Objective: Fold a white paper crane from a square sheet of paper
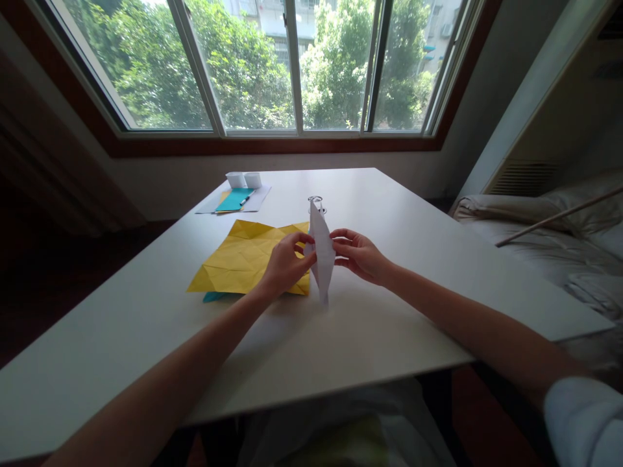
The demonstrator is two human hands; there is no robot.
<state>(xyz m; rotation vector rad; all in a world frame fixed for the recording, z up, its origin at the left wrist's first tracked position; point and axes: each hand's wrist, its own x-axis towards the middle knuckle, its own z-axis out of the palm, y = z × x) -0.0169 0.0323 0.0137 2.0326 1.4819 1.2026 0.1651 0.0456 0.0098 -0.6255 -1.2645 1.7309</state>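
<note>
Creased sheet left of folded paper (on table).

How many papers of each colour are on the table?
White: 2, the folded white paper held by the left hand and right hand, and the white sheet at the back
Yellow: 1, the creased yellow sheet
Teal: 1, the teal sheet
Total: 4

Folded white paper between both hands (upright)
</note>
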